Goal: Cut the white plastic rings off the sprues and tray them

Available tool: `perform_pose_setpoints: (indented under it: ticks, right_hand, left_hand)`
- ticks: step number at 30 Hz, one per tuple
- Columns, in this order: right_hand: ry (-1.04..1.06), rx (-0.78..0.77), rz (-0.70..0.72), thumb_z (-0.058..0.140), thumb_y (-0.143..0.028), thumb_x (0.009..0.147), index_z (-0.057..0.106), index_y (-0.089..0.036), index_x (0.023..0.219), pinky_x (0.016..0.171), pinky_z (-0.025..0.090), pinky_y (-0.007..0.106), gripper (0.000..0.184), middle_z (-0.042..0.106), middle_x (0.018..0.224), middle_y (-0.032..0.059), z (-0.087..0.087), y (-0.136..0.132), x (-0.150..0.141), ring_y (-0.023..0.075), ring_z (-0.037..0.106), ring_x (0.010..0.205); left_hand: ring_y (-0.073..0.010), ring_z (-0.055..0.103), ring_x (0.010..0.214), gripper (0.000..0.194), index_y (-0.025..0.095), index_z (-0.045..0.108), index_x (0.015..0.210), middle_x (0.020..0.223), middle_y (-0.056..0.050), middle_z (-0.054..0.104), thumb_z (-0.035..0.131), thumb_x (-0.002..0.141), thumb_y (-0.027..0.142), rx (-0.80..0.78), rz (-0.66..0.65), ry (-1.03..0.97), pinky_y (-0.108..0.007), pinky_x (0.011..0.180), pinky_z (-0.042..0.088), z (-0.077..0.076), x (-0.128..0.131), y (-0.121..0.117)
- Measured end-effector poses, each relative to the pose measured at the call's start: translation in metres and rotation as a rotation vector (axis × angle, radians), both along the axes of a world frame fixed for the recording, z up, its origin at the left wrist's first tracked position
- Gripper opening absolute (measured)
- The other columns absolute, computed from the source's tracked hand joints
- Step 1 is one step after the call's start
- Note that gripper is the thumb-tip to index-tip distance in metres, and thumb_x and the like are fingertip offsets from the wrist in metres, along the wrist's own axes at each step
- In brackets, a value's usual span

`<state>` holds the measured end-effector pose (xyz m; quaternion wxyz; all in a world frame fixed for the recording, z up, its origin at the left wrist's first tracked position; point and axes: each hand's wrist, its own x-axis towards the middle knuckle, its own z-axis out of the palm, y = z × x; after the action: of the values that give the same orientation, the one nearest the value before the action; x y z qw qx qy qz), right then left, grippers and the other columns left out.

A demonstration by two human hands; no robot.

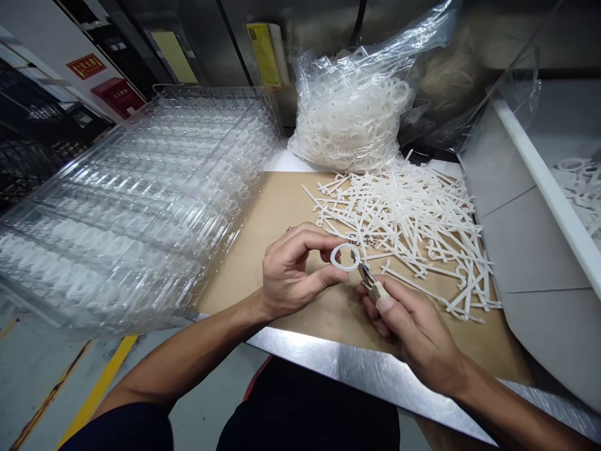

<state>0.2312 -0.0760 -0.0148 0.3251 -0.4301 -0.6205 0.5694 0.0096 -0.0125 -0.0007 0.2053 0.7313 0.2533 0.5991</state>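
Bench top under a cardboard sheet, steel edge nearest the person; grey floor with a yellow stripe below left, red wall sign and red box beyond.

Left of the sheet: stacked clear trays, their pockets holding pale shapes, the stack's right side lying over the cardboard. Behind the sheet: a clear bag packed with white rings. On the sheet's right half: a loose heap of white plastic runners, branched and crossing one another. Far right: a grey bin with a white rim, more white rings inside.

Left hand pinches a white ring between thumb and curled fingers, held up over the cardboard, just left of the heap's near end. Right hand closes around small snips with a tan grip, their metal tips at the ring's lower right edge. The hands are close together but apart, linked only through ring and snips.
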Motion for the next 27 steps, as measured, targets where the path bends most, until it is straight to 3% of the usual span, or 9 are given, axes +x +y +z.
perform_pose_setpoints:
  ticks: [6,20,27]
  right_hand:
    - [0.017,-0.021,0.013,0.042,-0.051,0.11,0.06,-0.023,0.105,0.066,0.042,0.03,0.033,0.057,0.085,-0.0007,0.0007,-0.0005,0.0007,0.014,0.051,0.072]
    - [-0.028,0.009,0.025,0.041,-0.05,0.11,0.062,-0.022,0.106,0.066,0.042,0.032,0.035,0.058,0.084,0.0005,0.0028,0.0006,-0.0003,0.0161,0.052,0.073]
    - [-0.021,0.014,0.029,0.042,-0.049,0.11,0.061,-0.023,0.107,0.067,0.041,0.031,0.032,0.058,0.086,0.0002,0.0027,0.0011,-0.0005,0.0156,0.053,0.075]
  left_hand:
    - [-0.0149,0.069,0.078,0.037,0.016,0.074,0.113,0.093,-0.007,0.076,0.089,0.08,0.024,0.044,0.007,0.006,-0.026,0.069,0.059,-0.0015,0.0003,-0.0005]
    - [-0.0151,0.071,0.076,0.034,0.018,0.075,0.11,0.09,-0.006,0.076,0.088,0.082,0.031,0.058,0.041,0.047,-0.025,0.066,0.058,0.002,0.0008,-0.0027]
    - [-0.0143,0.07,0.077,0.036,0.016,0.075,0.11,0.091,-0.006,0.076,0.09,0.08,0.026,0.072,0.035,0.043,-0.024,0.068,0.058,0.0005,0.0005,-0.0021]
